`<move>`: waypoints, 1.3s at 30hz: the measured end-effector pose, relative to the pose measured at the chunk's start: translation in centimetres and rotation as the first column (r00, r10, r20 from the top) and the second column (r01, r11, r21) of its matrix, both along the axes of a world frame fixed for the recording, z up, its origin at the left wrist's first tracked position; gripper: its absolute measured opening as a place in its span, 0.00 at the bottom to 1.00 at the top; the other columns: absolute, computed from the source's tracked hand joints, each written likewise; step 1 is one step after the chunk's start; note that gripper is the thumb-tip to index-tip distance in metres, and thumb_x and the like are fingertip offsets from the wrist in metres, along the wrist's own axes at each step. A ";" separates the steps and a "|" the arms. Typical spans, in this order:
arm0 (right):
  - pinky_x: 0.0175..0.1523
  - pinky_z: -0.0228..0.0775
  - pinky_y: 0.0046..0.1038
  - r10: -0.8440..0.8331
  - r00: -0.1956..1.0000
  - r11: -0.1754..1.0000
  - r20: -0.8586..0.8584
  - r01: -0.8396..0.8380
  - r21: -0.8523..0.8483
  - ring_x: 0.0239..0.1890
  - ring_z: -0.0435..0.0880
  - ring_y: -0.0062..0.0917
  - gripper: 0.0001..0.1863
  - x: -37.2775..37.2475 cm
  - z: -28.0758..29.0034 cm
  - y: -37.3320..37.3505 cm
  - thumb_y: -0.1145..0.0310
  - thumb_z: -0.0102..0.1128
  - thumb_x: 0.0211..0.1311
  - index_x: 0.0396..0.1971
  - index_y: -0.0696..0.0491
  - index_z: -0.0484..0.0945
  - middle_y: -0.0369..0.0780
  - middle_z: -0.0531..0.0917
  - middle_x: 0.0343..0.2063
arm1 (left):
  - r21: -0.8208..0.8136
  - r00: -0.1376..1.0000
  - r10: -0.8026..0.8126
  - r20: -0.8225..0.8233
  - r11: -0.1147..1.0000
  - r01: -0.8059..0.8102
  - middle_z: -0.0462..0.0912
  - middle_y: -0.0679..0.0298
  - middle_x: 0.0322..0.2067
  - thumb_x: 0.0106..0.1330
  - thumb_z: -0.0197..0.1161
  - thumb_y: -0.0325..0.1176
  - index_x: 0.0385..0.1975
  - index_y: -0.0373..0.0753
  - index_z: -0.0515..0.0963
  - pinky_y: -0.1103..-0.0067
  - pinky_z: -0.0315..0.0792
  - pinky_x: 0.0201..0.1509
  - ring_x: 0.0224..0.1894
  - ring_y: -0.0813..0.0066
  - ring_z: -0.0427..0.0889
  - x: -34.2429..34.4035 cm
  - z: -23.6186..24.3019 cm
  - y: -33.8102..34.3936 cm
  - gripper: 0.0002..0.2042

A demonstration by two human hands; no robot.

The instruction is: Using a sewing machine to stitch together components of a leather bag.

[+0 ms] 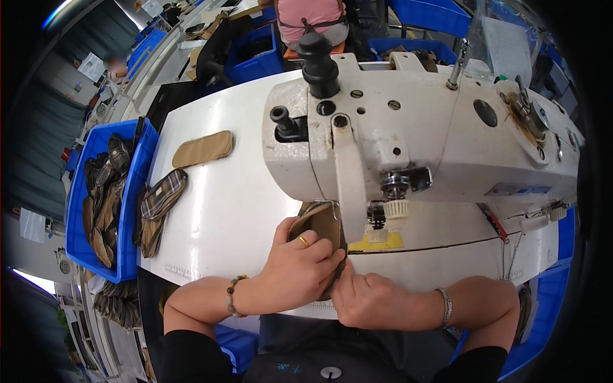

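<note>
Clock: read with the cloth at the centre and twelve pointing away from my chest.
Cloth: a brown, curved piece gaping like a pouch, with a bit of plaid at its far tip; it sits near the front edge of the white table, its far end up by the machine. Whether it lies under the needle I cannot tell.
My left hand: at seven o'clock, thumb along the cloth's left side, fingers curled over and closed on it; a gold ring on one finger, a bead bracelet at the wrist.
My right hand: at five o'clock, fingers bent in, the tips pinched on the cloth's near right edge, close to my left fingertips; a silver bracelet on that wrist.
Machine: white, from twelve round to two o'clock, its head over the cloth's far end.
Yellow patch: three o'clock, just beside the cloth.
Pad: tan, ten o'clock, flat on the table.
Plaid pieces: between nine and ten, beside the blue bin.
Bin's load: a heap of brown and plaid pieces.
</note>
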State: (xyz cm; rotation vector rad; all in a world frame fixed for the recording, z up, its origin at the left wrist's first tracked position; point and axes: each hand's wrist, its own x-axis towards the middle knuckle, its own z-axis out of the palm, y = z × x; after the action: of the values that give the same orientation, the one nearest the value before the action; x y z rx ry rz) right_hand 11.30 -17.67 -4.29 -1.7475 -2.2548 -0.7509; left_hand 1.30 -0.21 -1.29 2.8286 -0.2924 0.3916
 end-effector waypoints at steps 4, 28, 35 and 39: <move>0.18 0.56 0.17 0.001 1.000 1.000 -0.001 -0.001 0.002 0.14 0.74 0.17 0.10 0.0 -0.4 -0.1 0.67 0.57 0.46 0.20 0.59 0.79 0.54 0.86 0.27 | -0.005 1.000 -0.002 -0.007 1.000 0.002 0.70 0.71 0.26 0.46 0.72 0.30 0.39 0.42 0.87 0.57 0.65 0.50 0.30 0.70 0.73 0.1 -0.1 -0.1 0.17; 0.23 0.71 0.21 -0.103 0.991 0.993 -0.088 0.097 -0.071 0.20 0.80 0.21 0.12 2.8 -0.3 1.4 0.71 0.61 0.47 0.32 0.61 0.83 0.56 0.87 0.37 | 0.068 0.980 0.154 0.127 0.984 -0.163 0.76 0.76 0.33 0.53 0.70 0.34 0.36 0.48 0.87 0.43 0.52 0.70 0.44 0.74 0.78 2.4 -2.8 1.8 0.10; 0.22 0.70 0.20 0.001 0.995 1.000 -0.101 -0.001 -0.009 0.18 0.78 0.18 0.14 2.3 -0.4 0.9 0.69 0.60 0.44 0.29 0.64 0.83 0.55 0.87 0.34 | 0.009 0.987 0.113 0.113 0.993 -0.115 0.74 0.77 0.32 0.52 0.70 0.32 0.34 0.49 0.88 0.47 0.58 0.65 0.43 0.76 0.76 2.3 -2.1 2.0 0.09; 0.23 0.70 0.20 0.003 0.994 1.000 -0.111 -0.004 -0.015 0.18 0.78 0.18 0.13 2.3 -0.5 1.0 0.69 0.60 0.45 0.29 0.63 0.83 0.54 0.87 0.34 | -0.004 0.989 0.070 0.133 0.998 -0.070 0.75 0.76 0.33 0.51 0.70 0.31 0.34 0.48 0.88 0.50 0.58 0.64 0.43 0.75 0.76 2.6 -2.1 2.2 0.09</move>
State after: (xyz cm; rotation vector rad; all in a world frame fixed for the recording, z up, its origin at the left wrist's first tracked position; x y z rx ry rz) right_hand 13.60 -16.68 -4.81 -1.7460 -2.1957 -0.6212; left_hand 3.91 2.04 -3.42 2.8243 -0.2199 0.5974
